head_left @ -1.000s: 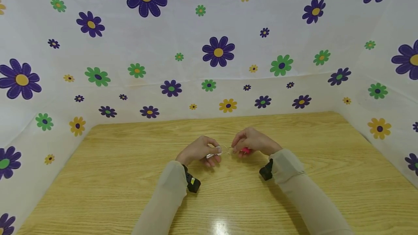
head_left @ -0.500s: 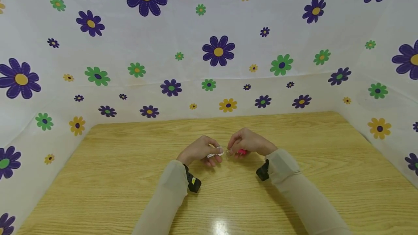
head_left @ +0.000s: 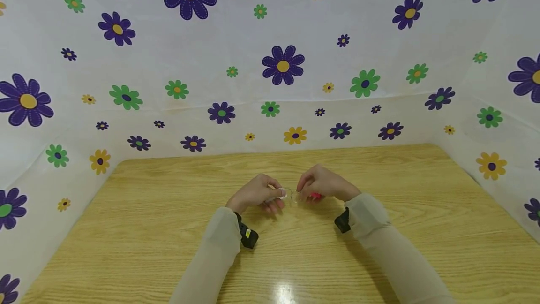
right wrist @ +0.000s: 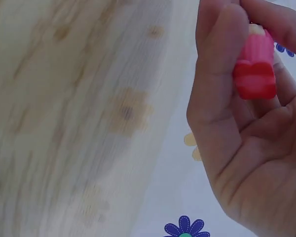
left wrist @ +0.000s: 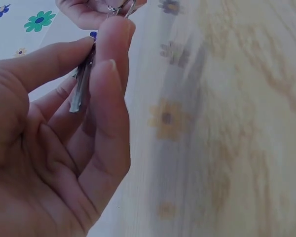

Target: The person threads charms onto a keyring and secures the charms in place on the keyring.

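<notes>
My left hand (head_left: 255,192) pinches a silvery metal key (left wrist: 83,86) between thumb and fingers, just above the table. My right hand (head_left: 326,184) holds a small pink-and-red keychain charm (right wrist: 256,71), which shows between its thumb and fingers. In the head view the pink of the charm (head_left: 315,195) peeks out below that hand. A thin metal key ring (head_left: 296,196) spans the short gap between both hands. The left wrist view shows small chain links (left wrist: 114,9) by the right fingertips. How the key sits on the ring is too small to tell.
Both hands are over a wood-grain table (head_left: 168,229) with a glossy surface. White cloth with printed flowers (head_left: 282,66) stands around its back and sides. A black wrist camera (head_left: 249,237) is strapped to the left wrist, another camera (head_left: 342,221) to the right.
My right hand moved left toward the left hand, then slightly back right, so the ring between them shows more again. The left hand stays nearly in place, still holding the key.
</notes>
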The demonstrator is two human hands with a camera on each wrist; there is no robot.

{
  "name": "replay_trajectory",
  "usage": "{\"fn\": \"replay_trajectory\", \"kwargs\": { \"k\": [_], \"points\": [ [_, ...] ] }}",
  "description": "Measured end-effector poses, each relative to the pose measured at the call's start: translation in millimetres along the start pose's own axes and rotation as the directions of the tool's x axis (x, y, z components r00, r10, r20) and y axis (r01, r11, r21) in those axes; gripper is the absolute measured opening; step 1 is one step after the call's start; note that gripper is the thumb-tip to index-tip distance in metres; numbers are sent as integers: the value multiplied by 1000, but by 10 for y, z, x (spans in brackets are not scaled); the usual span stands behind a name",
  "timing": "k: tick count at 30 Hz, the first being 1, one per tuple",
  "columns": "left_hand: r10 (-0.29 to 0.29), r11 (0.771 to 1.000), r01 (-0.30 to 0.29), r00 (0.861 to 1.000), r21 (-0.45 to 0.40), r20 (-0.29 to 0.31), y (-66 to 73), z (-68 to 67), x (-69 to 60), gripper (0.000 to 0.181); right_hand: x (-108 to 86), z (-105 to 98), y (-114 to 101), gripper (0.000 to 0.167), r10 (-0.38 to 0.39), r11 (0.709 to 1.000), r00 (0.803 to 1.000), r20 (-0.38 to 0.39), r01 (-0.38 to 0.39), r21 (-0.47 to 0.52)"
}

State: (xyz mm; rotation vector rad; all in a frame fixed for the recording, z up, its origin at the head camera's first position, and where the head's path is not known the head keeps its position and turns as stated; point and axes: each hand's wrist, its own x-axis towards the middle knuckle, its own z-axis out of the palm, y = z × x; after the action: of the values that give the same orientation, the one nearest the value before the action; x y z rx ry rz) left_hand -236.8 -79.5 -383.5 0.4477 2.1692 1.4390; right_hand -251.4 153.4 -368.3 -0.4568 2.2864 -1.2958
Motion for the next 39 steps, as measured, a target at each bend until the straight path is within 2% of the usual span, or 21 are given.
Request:
{"fn": "replay_trajectory", "kwargs": {
  "k": [3,8,15,18,23,30,35,39],
  "points": [
    [0,1000,0,1000,6,-7,4,6,1,20,4,24,-11,6,-6,1000,1000,8,6,-27],
    [-2,999,2,1000,52,-18,18,25,-7,18,7,57,-27,5,-8,1000,1000,15,8,-11],
    [4,995,0,1000,100,-30,52,49,-19,18,31,94,-10,6,-29,999,998,-64,32,44],
    [3,994,0,1000,108,-25,56,57,-10,18,40,108,-5,5,-28,996,997,-75,35,85],
    [3,996,0,999,89,-35,31,71,4,18,33,102,-6,8,-19,991,998,-51,26,130],
    [15,999,-19,997,-48,-76,-13,64,2,20,-2,63,20,13,-16,984,1000,-7,17,177],
    [21,998,-27,995,-60,-95,-14,50,-1,21,9,63,56,16,-18,976,1000,10,16,219],
    [20,999,-24,995,-40,-101,-21,54,9,21,14,86,30,17,-3,968,1000,-5,4,252]
  ]
}}
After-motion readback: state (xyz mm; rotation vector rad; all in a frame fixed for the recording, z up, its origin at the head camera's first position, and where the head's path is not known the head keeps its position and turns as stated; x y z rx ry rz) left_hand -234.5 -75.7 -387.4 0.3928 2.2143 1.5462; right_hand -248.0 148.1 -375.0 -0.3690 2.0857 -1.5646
